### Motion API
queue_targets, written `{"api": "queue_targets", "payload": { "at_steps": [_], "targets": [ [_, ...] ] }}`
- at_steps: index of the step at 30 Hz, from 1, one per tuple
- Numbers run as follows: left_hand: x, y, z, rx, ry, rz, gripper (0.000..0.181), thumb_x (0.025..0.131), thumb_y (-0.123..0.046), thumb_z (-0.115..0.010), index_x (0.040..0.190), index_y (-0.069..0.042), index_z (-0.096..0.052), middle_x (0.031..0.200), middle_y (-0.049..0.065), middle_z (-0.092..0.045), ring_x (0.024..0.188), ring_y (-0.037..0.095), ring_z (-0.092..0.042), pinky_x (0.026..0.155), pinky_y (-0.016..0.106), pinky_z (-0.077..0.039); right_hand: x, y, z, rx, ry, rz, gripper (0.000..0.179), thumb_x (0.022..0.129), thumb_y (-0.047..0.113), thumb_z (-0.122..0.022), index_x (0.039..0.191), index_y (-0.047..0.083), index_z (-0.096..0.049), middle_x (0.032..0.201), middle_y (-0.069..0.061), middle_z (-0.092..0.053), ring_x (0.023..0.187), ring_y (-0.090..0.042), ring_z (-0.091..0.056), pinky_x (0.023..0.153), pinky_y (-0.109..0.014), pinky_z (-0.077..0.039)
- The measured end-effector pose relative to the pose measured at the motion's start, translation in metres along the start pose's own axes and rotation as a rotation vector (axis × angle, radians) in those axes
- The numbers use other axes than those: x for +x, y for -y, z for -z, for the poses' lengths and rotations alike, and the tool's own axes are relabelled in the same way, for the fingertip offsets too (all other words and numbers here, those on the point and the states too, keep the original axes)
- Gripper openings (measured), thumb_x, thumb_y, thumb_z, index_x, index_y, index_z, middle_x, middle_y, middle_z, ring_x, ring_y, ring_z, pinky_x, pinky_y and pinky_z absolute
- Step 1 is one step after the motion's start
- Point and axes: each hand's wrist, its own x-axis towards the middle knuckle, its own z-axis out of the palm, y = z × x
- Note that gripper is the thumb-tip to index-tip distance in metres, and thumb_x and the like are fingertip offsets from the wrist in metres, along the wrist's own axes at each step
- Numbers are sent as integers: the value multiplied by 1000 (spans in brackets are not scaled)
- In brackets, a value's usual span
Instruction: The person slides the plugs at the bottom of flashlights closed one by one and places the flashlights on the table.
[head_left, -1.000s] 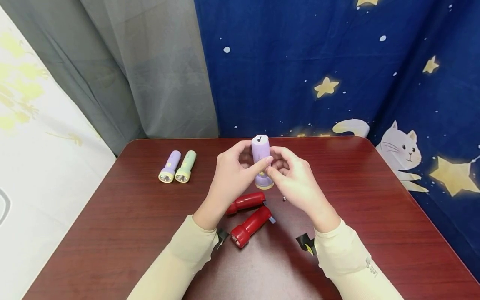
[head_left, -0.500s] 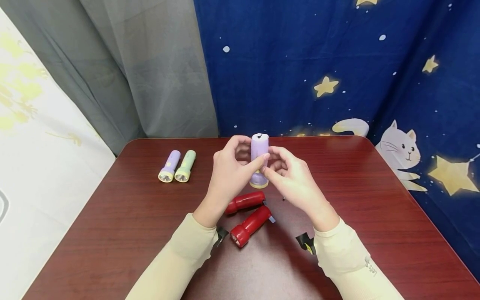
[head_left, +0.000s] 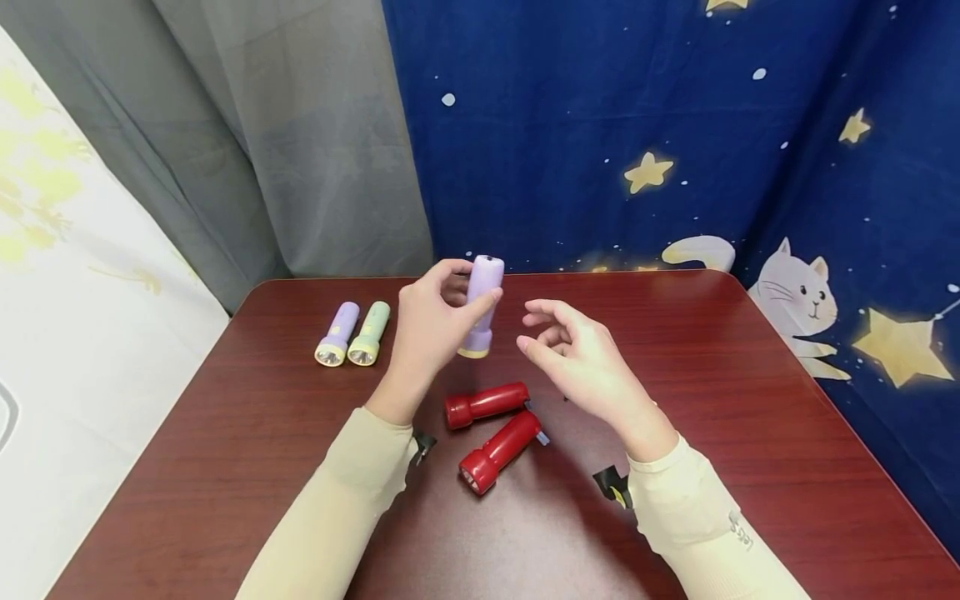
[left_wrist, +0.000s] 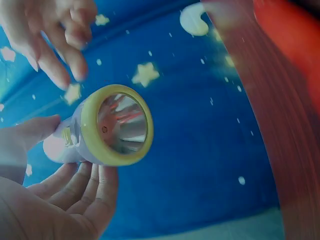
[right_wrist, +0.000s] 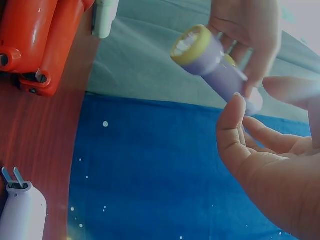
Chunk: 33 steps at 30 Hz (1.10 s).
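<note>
Purple flashlight (head_left: 481, 305): held in the air above the tabletop (head_left: 750, 467), lens end with its yellow rim pointing down toward the person, rear end up. Left hand (head_left: 429, 329): grip closed round the flashlight's barrel, thumb on one side, fingers on the other. Right hand (head_left: 581, 360): just beside the flashlight and clear of it, grip spread, fingers loosely bent, holding nothing.

Nearest the person: two red flashlights (head_left: 495, 429), lying side by side on the tabletop between the forearms, one with a pronged plug at its rear end.

Further off, to the left: a second purple flashlight (head_left: 337, 333) and a green flashlight (head_left: 370, 333), lying touching, lenses toward the person.

Behind the tabletop: grey curtain (head_left: 285, 142) and blue star-patterned cloth (head_left: 675, 125).
</note>
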Motion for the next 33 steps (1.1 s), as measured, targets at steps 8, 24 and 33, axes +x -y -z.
{"api": "queue_targets", "payload": {
  "at_steps": [8,24,33],
  "targets": [
    [30,26,16,95,-24,99,49,90,-38,-84,127,-8,-73,108,16,-80,96,30,-77,87,47,-64,-2,-1,0,23,20,-30,46,100,21,-73,144,14,-61,134,-7,-70,99,-22,-71,56,-32,-56],
    [56,96,20,389,127,385,52,97,-42,-72,134,-5,-71,130,21,-73,107,39,-71,98,53,-59,-1,-7,-4,-35,16,-13,42,100,19,-71,141,10,-64,132,-8,-72,99,-19,-70,96,-42,-59],
    [61,120,23,512,216,426,50,98,-38,-69,134,-4,-70,133,23,-71,111,41,-70,98,56,-57,1,-9,-5,-55,26,-20,42,101,20,-71,141,11,-64,133,-8,-72,102,-20,-71,97,-44,-60]
  ]
}}
